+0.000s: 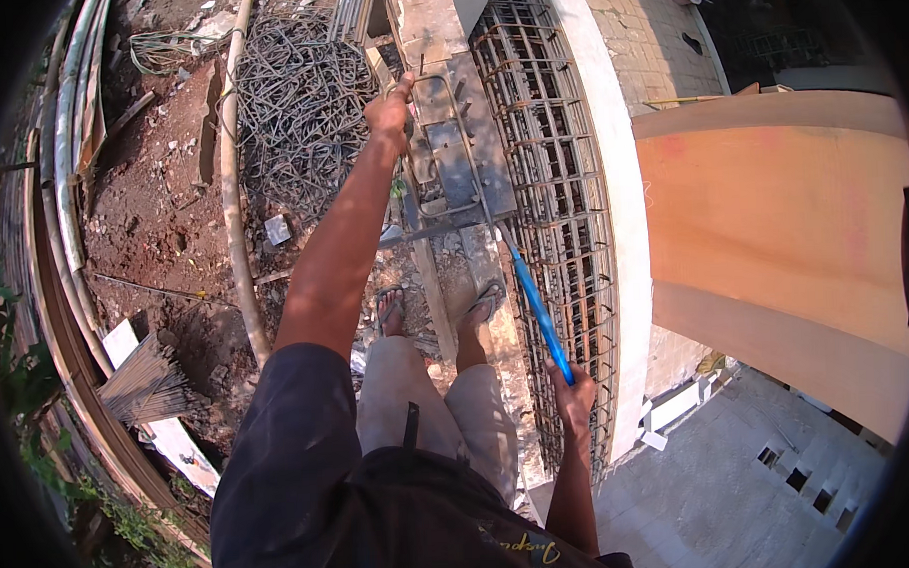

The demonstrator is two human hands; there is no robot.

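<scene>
My left hand is closed around the far left side of a bent steel rebar stirrup. The stirrup, a long rectangle of thin bar, lies over a narrow wooden bench fitted with dark metal plates and short pegs. In my right hand, nearer my body, is the lower end of a blue-handled bar bender. The bender slants away to the left, and its dark tip meets the stirrup's near right corner; exactly how they engage is too small to tell.
A tangled heap of bent stirrups lies on the soil at left, beside a long bamboo pole. Tied rebar cages run along the bench's right side, next to a white wall edge. Cut rods lie at lower left.
</scene>
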